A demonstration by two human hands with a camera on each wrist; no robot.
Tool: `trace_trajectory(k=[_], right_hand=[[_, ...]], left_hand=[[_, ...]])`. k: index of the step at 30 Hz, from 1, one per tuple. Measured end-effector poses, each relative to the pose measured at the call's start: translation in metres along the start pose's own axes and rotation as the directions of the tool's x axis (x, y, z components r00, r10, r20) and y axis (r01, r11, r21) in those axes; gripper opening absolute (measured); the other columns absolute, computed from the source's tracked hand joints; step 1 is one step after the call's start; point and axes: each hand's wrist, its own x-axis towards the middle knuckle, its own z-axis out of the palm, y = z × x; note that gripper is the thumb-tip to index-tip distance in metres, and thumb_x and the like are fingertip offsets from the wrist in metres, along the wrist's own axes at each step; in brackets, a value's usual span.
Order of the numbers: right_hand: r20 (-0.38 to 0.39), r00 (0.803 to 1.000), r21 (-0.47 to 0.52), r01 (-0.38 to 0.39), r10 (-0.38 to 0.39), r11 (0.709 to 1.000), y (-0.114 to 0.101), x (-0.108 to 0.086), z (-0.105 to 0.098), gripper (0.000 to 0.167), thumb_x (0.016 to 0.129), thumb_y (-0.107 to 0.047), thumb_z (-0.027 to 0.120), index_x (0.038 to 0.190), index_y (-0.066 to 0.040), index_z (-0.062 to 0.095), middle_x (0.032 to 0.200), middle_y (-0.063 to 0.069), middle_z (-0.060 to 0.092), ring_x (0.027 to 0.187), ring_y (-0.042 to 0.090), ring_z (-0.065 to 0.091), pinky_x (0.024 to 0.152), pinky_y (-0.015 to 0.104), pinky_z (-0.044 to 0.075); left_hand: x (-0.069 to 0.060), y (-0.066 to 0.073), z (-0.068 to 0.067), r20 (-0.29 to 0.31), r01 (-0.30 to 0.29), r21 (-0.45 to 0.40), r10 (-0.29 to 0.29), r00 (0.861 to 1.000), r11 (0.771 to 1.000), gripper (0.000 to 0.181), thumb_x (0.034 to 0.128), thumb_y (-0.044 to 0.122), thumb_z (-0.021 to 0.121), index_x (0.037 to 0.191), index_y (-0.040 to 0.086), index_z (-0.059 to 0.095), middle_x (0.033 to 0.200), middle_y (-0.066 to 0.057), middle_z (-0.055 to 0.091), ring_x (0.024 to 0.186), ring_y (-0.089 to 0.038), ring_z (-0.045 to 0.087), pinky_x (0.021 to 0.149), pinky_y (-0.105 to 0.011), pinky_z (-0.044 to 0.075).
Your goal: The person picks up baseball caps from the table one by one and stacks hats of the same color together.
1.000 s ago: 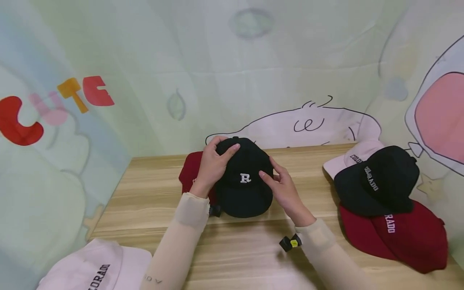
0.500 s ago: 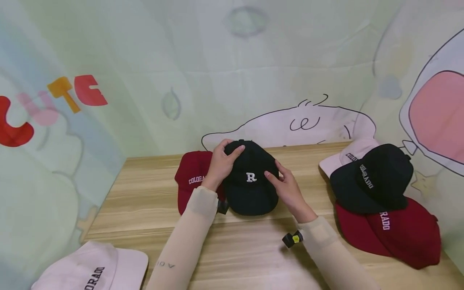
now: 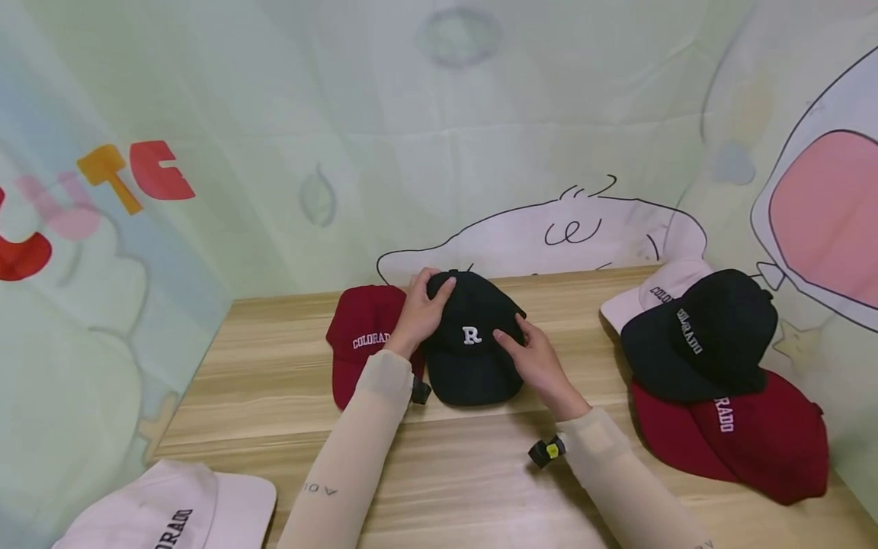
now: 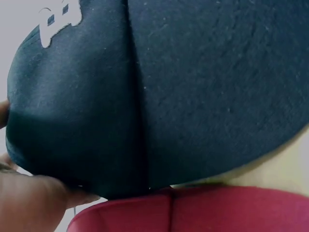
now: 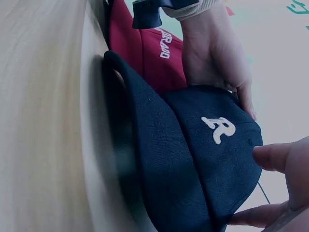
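Note:
A black baseball cap (image 3: 473,366) with a white R on its front sits near the back of the table, brim toward me. My left hand (image 3: 418,309) holds its upper left side, thumb on the front and fingers behind the crown. From the right, my right hand (image 3: 538,358) grips its edge, with thumb on the front panel, as the right wrist view shows. Close on the left is a dark red cap (image 3: 353,366) lettered COLORADO, partly hidden by my left forearm. In the left wrist view the black cap (image 4: 96,106) meets the red cap (image 4: 130,215).
On the right, a black COLORADO cap (image 3: 727,328) overlaps a pale pink cap (image 3: 627,309) behind it and a dark red cap (image 3: 775,442) in front. Another pale pink cap (image 3: 240,503) lies at the front left. A printed cloth backdrop (image 3: 343,114) rises behind the wooden table (image 3: 274,366).
Both hands have shifted the black cap to the right, off most of the red cap, so more of its lettering shows. My right hand has slid slightly down the cap's side.

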Motion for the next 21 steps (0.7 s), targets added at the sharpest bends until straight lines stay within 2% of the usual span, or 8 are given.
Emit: trace_trajectory(k=[7,13,17,21], right_hand=[[0.035,0.999,-0.088,-0.037,0.040,0.995,0.006,0.000,0.004,0.078,0.104,-0.033,0.061,0.164,-0.002,0.021,0.170,0.021,0.023,0.159,0.036,0.021,0.129,0.049,0.020],[0.047,0.999,-0.068,0.008,-0.005,0.998,0.010,0.003,0.009,0.077,0.102,-0.023,0.062,0.162,0.003,0.022,0.170,0.025,0.020,0.159,0.039,0.017,0.130,0.051,0.017],[0.046,0.999,-0.076,0.029,-0.025,0.997,0.013,0.004,0.013,0.076,0.101,-0.019,0.062,0.160,0.007,0.024,0.170,0.028,0.010,0.158,0.045,0.016,0.129,0.054,0.017],[0.060,0.998,-0.077,0.039,-0.034,0.996,0.014,0.004,0.016,0.074,0.100,-0.019,0.063,0.159,0.008,0.028,0.169,0.027,0.014,0.157,0.045,0.021,0.128,0.053,0.022]], left_hand=[[-0.004,-0.005,0.003,0.003,0.002,0.080,-0.002,1.000,0.997,0.046,0.1071,0.041,0.054,0.143,0.013,0.047,0.137,-0.015,0.043,0.128,-0.032,0.045,0.114,-0.054,0.041],[-0.016,-0.004,0.008,-0.030,-0.024,0.166,0.030,0.999,0.986,0.068,0.1042,0.039,0.059,0.160,0.017,0.029,0.159,-0.014,0.027,0.146,-0.033,0.028,0.124,-0.056,0.030],[-0.023,-0.003,0.009,-0.040,-0.023,0.179,0.031,0.999,0.984,0.078,0.1014,0.039,0.064,0.164,0.019,0.023,0.163,-0.011,0.020,0.150,-0.033,0.022,0.125,-0.057,0.026],[-0.027,-0.006,0.007,-0.048,-0.004,0.196,0.013,0.999,0.981,0.082,0.0991,0.039,0.068,0.164,0.020,0.022,0.165,-0.009,0.016,0.151,-0.032,0.019,0.125,-0.058,0.027]])
